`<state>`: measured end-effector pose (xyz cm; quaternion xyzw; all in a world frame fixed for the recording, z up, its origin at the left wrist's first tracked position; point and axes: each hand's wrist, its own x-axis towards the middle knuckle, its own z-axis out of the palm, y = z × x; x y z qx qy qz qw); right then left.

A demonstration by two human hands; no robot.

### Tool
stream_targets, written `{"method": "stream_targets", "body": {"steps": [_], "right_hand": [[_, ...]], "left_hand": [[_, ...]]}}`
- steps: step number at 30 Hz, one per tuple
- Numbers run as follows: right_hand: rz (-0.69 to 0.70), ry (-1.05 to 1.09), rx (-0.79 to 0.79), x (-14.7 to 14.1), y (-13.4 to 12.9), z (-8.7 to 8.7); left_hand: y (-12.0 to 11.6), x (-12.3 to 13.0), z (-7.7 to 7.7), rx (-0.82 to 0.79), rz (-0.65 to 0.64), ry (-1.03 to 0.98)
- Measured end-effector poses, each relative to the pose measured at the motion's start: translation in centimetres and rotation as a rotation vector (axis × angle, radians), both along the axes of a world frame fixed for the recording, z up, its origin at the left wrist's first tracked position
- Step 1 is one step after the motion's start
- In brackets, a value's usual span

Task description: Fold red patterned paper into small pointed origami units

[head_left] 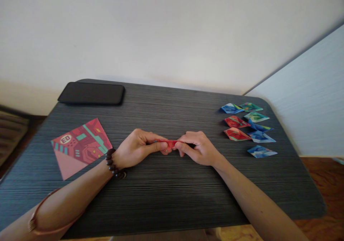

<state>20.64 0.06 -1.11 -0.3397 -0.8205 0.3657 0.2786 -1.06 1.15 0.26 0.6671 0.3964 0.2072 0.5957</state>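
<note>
Between my two hands is a small folded red paper [171, 144], seen nearly edge-on and mostly covered by fingers. My left hand [141, 146], with a dark bead bracelet at the wrist, pinches its left end between thumb and fingers. At the other end, the thumb and fingers of my right hand [197, 146] are closed on the same paper. Both hands are over the middle of the dark table. Left of my left wrist lies a patterned red paper sheet [83, 144], with a pink portion at its lower corner.
Several folded paper boats sit at the right, among them a red one [236, 134], a blue one [262, 151] and a green one [256, 117]. A black phone-like slab [92, 93] lies at the back left of the dark table [172, 198]. A white wall rises behind.
</note>
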Motion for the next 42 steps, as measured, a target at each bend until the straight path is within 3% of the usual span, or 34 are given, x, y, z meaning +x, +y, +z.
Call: {"method": "stream_targets", "body": {"steps": [8,12,14,19,26,29,33,37,42], "right_hand": [[0.014,0.023,-0.052,0.1,0.0,0.3],[-0.005,0.001,-0.044,0.1,-0.1,0.3],[-0.075,-0.047,0.049,0.0,-0.2,0.0],[-0.261,-0.165,0.43,-0.3,-0.7,-0.9],[-0.198,-0.291,0.582,-0.8,-1.2,-1.0],[-0.142,-0.319,0.568,-1.1,-1.4,-0.7],[-0.068,-0.266,0.401,-1.3,-1.5,-0.3],[-0.085,-0.231,0.24,-1.3,-1.3,-0.3],[-0.068,-0.195,0.164,-1.2,-1.2,-0.4]], "left_hand": [[0.6,-0.7,-0.1,-0.114,-0.095,-0.099],[0.8,-1.0,-0.2,-0.081,-0.159,-0.092],[0.7,-0.8,-0.4,-0.051,-0.1,-0.052],[0.1,0.4,-0.4,-0.076,0.215,0.042],[-0.4,0.9,0.2,-0.06,0.215,0.056],[-0.4,0.8,0.1,-0.049,0.18,0.023],[-0.5,0.5,-0.3,-0.003,0.106,-0.009],[-0.5,0.4,-0.5,0.056,0.047,0.038],[-0.4,0.3,-0.4,0.098,0.018,0.023]]}}
